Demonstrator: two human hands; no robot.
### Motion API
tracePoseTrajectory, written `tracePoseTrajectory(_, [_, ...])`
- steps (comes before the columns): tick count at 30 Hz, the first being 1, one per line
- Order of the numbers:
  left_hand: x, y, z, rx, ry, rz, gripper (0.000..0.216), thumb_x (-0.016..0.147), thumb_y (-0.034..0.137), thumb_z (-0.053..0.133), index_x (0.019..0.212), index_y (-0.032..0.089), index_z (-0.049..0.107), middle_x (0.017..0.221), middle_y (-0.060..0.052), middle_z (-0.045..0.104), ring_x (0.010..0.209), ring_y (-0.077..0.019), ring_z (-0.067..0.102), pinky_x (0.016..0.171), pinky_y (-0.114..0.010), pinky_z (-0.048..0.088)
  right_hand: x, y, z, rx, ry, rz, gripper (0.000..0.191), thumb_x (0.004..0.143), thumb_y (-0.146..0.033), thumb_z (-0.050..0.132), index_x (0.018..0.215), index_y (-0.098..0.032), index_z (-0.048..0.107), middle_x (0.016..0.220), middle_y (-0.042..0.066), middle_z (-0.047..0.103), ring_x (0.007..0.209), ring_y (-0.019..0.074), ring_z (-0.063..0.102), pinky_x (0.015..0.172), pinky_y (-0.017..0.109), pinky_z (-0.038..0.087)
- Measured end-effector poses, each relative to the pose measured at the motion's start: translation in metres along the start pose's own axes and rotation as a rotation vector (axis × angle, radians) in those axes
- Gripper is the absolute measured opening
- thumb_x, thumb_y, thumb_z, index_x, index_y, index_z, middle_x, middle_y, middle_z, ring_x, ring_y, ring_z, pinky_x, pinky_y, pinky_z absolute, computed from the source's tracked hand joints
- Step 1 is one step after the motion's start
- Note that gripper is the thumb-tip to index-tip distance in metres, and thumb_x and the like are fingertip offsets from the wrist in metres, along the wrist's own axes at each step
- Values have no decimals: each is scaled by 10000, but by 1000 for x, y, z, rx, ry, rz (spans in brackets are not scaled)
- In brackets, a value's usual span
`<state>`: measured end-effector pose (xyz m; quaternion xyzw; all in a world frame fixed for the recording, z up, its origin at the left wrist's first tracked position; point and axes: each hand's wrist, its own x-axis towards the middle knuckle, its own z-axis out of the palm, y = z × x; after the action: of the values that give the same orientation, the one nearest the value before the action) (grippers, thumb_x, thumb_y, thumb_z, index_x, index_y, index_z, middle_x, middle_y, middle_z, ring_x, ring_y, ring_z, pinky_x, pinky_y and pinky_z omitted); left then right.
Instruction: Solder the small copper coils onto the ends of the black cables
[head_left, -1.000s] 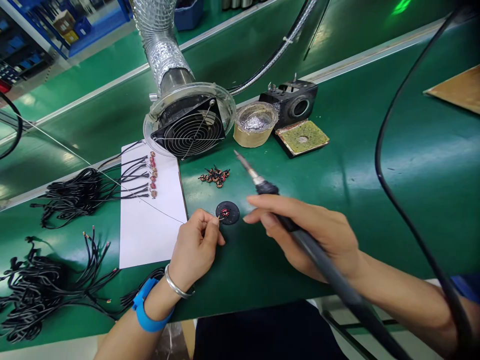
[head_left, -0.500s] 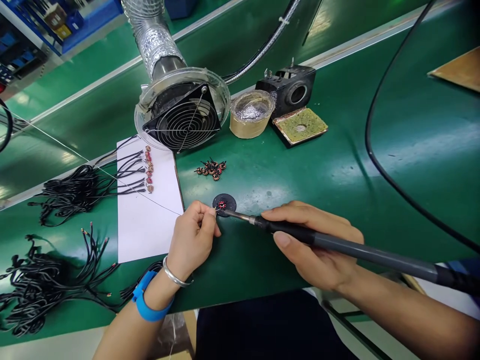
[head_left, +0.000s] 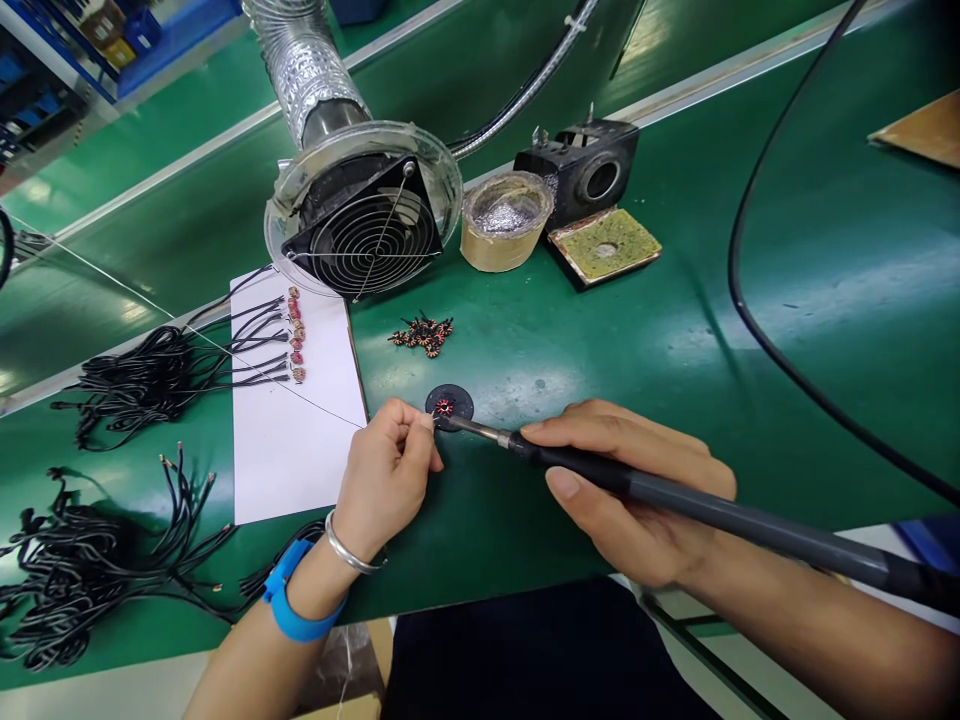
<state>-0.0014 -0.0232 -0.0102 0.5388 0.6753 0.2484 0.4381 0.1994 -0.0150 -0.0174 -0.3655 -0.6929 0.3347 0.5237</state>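
Note:
My right hand (head_left: 637,490) grips the dark handle of a soldering iron (head_left: 697,510), whose metal tip reaches left over a round black disc (head_left: 463,398). On that disc sits a small ring-shaped coil (head_left: 444,407) wound in red and black. My left hand (head_left: 394,470) is closed at the disc's left edge, thumb and forefinger pinching a thin solder wire (head_left: 300,395) that trails in from the upper left. The wire's end and the iron's tip meet close beside the coil; whether they touch it cannot be made out.
Several similar coils (head_left: 424,333) lie in a pile behind the disc. White paper (head_left: 300,450) bears cables with coils at their ends; black cable bundles (head_left: 67,570) lie left. A fan hood (head_left: 367,225), a round tub (head_left: 499,250), an iron stand (head_left: 577,170) and a sponge (head_left: 607,245) stand behind.
The view has shifted very slightly. Both hands keep their grips, and the iron's tip stays by the coil with hardly any movement.

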Motion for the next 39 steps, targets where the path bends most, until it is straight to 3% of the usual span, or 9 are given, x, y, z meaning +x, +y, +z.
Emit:
tracePoseTrajectory(21, [-1,-1,0,0,-6,13,261,963,350,445,753,206,503,575,53,596,464,-82,436,466,-202,306,0,1,2,19,6,-35,256,796,-95,579,1013,-182,683,707,40,644,548,137,563,460,287,452])
tracePoseTrajectory(39, [0,0,-2,11,-29,-9,273,967,363,445,751,207,503,580,49,596,474,-89,436,488,-215,315,3,0,-2,36,70,-66,326,842,-112,578,1140,-214,665,808,48,660,640,168,604,529,319,499])
